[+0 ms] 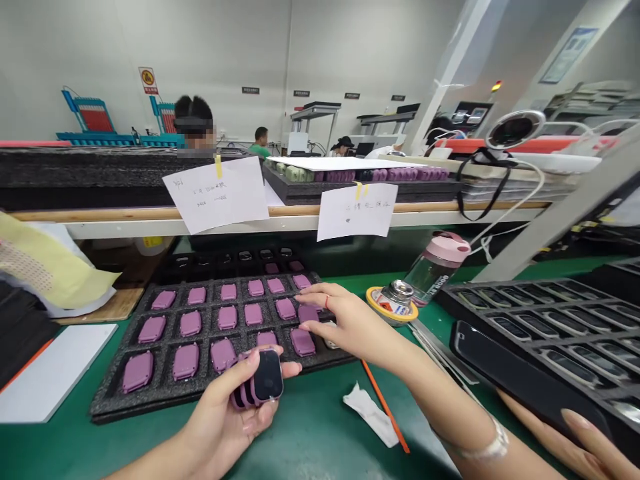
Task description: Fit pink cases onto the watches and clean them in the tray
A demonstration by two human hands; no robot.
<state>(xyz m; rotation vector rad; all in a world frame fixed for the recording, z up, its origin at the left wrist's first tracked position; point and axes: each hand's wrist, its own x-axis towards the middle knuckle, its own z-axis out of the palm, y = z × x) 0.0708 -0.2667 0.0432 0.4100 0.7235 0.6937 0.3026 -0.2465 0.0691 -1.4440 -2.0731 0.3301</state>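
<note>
My left hand [235, 407] is wrapped round a small stack of purple watch cases [244, 393], the outermost showing a black glass face [269, 375]. A black foam tray [113, 373] lies beyond it, its compartments holding several purple cases [186, 361]. Over the tray's right end reaches my right hand [335, 317], fingers spread, with its fingertips at a purple case [307, 313]. Whether those fingers touch that case is unclear, and nothing is seen held in them.
Right of the tray stand a yellow-rimmed tape roll [393, 305] and a pink-lidded bottle [435, 267]. An orange stick [385, 407] and white scrap [370, 413] lie in front. Another person's hand [565, 433] holds a black phone [525, 380] beside a tray of frames [500, 293]. A shelf [295, 222] crosses behind.
</note>
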